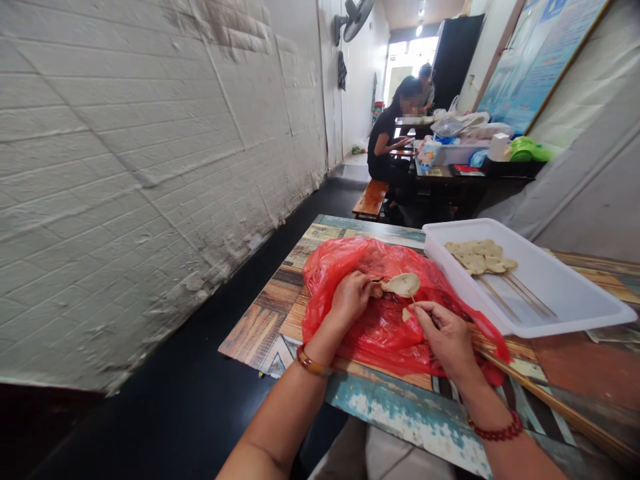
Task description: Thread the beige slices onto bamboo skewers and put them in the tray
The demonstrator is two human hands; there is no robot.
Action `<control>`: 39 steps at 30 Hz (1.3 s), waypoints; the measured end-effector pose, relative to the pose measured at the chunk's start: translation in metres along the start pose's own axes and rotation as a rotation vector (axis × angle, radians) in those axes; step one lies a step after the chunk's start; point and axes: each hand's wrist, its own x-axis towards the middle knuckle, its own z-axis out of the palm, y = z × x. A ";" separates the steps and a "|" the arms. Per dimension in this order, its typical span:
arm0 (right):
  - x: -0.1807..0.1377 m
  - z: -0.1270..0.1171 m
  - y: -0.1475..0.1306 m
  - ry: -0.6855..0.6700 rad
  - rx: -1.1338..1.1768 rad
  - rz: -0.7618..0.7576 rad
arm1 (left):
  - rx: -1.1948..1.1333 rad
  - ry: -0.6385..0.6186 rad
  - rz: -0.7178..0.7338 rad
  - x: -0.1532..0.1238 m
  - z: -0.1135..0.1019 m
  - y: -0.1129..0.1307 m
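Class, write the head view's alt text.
The left hand seemingly grips a pale, flat, oval slice over a crumpled red plastic bag; the right hand pinches a thin stick. Alongside, skewered pale slices sit in a white rectangular plastic tray.

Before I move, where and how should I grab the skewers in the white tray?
Probably by the bare sticks, from the near side, slightly right: they run toward you and rightward inside the white tray, while the pale slices lie heaped at their far ends.

The bag (375,340) is red, the tabletop (270,313) patchwork-patterned.
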 end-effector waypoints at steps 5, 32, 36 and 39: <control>-0.002 -0.002 -0.002 -0.012 0.028 0.004 | -0.721 0.078 -0.326 0.003 -0.003 0.001; -0.009 0.007 -0.015 -0.200 -0.133 -0.215 | -1.127 0.017 -0.434 0.000 -0.017 0.018; -0.009 0.007 -0.016 -0.199 -0.145 -0.224 | -1.093 0.028 -0.426 0.001 -0.017 0.018; -0.009 0.008 -0.015 -0.202 -0.154 -0.234 | -1.075 0.031 -0.435 0.001 -0.017 0.018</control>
